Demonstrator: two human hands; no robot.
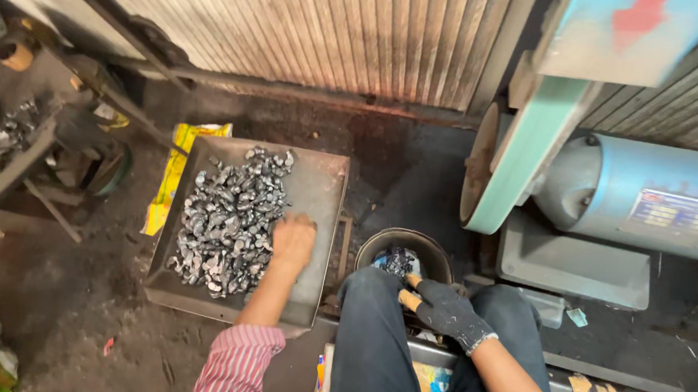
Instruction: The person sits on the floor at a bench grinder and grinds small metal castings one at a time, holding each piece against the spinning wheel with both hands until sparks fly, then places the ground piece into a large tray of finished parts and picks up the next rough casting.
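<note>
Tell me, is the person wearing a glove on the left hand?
No, the left hand is bare and rests on the metal pieces in the tray; only the right hand wears a dark glove.

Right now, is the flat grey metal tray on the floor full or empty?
Partly full: a heap of small shiny metal pieces covers the flat grey metal tray's left side; the left hand rests at the heap's edge.

Red-and-white striped shirt sleeves, dark jeans, right hand (443, 307) in dark speckled work glove, left hand (292, 241) bare
</note>
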